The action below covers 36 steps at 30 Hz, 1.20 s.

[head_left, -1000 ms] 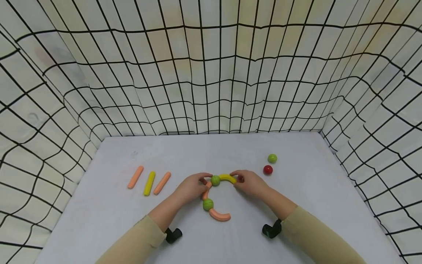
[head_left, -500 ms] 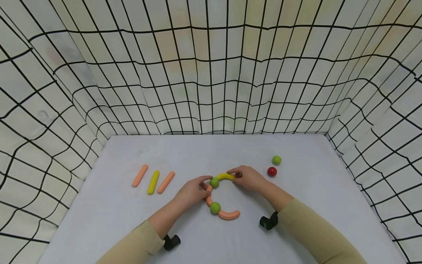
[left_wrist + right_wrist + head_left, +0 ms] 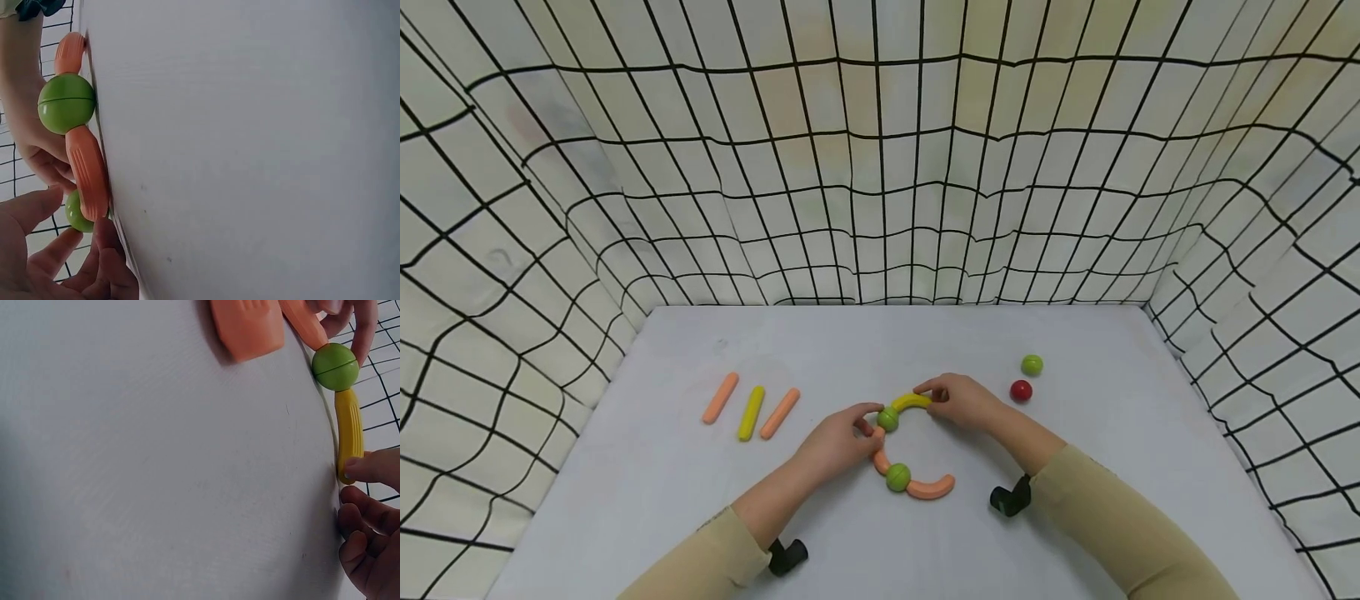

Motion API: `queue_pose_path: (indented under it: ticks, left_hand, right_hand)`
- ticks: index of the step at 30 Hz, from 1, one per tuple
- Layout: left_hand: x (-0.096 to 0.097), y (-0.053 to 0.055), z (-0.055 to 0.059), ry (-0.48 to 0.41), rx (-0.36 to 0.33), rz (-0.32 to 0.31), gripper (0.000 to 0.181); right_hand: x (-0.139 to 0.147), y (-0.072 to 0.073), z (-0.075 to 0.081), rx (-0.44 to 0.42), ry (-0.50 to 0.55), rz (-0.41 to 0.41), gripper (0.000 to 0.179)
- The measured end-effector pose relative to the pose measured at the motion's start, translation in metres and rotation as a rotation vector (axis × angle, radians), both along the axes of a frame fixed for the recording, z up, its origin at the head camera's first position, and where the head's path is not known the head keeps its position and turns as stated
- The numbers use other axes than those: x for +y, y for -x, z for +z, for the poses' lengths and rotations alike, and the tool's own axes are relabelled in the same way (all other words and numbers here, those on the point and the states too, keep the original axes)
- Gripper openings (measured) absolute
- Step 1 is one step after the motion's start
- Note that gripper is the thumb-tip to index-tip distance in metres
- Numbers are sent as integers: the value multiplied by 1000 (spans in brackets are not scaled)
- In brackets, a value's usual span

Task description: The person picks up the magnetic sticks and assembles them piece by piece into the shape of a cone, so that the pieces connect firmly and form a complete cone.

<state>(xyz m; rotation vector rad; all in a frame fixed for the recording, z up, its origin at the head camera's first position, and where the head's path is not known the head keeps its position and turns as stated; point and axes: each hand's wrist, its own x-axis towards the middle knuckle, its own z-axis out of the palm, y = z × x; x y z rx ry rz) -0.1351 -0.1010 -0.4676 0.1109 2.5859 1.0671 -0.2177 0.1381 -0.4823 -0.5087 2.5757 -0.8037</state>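
A chain of toy pieces lies on the white table in a C shape. It runs from a curved yellow stick [image 3: 912, 401] through a green ball [image 3: 888, 419], a curved orange stick [image 3: 881, 460] and a second green ball [image 3: 898, 477] to another curved orange stick [image 3: 931, 487]. My left hand [image 3: 838, 443] pinches the upper joint, thumb on the orange stick's end and index fingertip at the ball. With thumb and fingertips, my right hand [image 3: 964, 402] holds the free end of the yellow stick, its thumb lying on the stick [image 3: 350, 425] in the right wrist view.
At the left lie a straight orange stick [image 3: 720, 398], a yellow one [image 3: 751, 413] and a second orange one [image 3: 780, 414]. A loose green ball [image 3: 1032, 365] and a red ball [image 3: 1021, 391] sit at the back right. Black netting [image 3: 917, 208] hangs around the table [image 3: 700, 333].
The lower part of the chain has swung to the right, widening the C. Both hands keep their holds, the right one shifting slightly left. The head view has also shifted a little.
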Motion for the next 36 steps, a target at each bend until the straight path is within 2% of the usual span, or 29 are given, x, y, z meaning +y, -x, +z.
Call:
queue_pose_path:
  ticks: [4,11,17,24,30,36]
  left_hand:
    - [-2,6,0,3,11,20,45]
    - [-1,23,-2,-20,40,39,44]
    - [5,35,0,-15,66,28,42]
    - [12,47,-1,1,57,12,37]
    - [16,53,-4,11,69,-15,35]
    - [20,53,-5,-6,42,-26,34]
  right_hand:
    - [2,0,3,9,-1,-7,36]
    - [19,4,18,40,14,-53,34]
    - [48,11,31,92,38,-106,35]
    - [95,11,42,111,88,-238,40]
    - [135,8,39,140,88,-339,42]
    - [160,5,26,149,46,-387,43]
